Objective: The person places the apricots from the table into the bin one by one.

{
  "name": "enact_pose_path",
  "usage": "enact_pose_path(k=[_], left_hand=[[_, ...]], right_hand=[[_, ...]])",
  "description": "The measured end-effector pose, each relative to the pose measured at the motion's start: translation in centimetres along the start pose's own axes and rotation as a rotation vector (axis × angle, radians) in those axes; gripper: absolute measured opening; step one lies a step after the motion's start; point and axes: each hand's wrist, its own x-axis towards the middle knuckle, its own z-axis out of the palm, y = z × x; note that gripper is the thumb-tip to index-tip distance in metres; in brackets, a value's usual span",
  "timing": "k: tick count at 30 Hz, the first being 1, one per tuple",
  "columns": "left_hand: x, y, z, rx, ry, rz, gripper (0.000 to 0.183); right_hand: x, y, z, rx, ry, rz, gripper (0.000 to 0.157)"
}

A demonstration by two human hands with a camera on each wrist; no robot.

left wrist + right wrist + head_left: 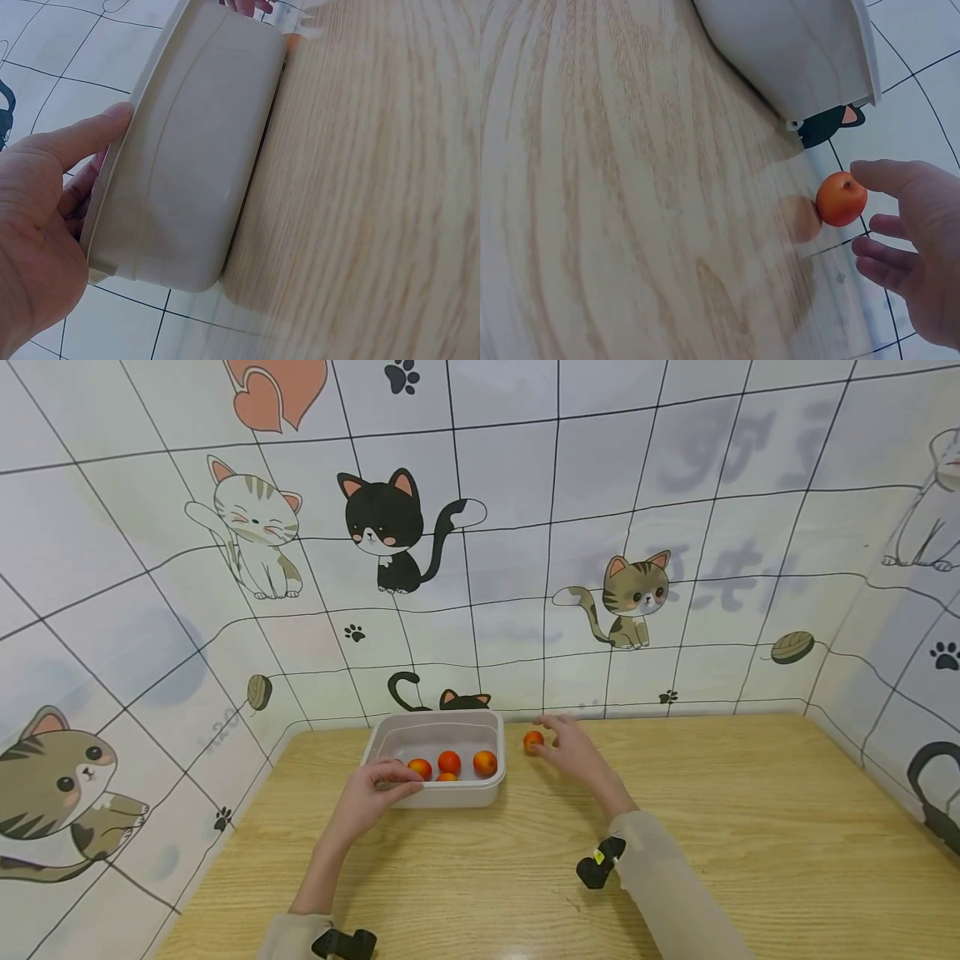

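A pale plastic box (450,797) stands on the table near the back wall, with several small round orange-red fruits (449,762) inside. My left hand (371,789) pinches the box's near-left rim; in the left wrist view, the thumb presses the outer side of the rim (142,82) and the other fingers go behind it. To the right of the box, another small orange-red fruit (841,199) with a dark stem spot rests on the wood. Around it my right hand (573,752) spreads thumb and fingers, the thumb tip right at the fruit and the other fingertips a little off it.
The light wooden table (712,793) runs up to a white wall (510,568) with a grid and cartoon cats. A black curved object (933,793) shows at the right edge. Each wrist wears a black camera band (600,862).
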Motion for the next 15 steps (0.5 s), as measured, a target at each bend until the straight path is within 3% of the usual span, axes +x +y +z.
enact_pose_path(k=[5, 15], left_hand=[[-0.03, -0.20, 0.00, -0.005, -0.004, 0.021, 0.006], [0.11, -0.07, 0.03, 0.004, -0.003, 0.014, 0.005]], right_hand=[[0.11, 0.62, 0.56, -0.036, -0.023, -0.032, 0.049], [0.11, 0.61, 0.84, -0.023, -0.010, 0.011, 0.040]])
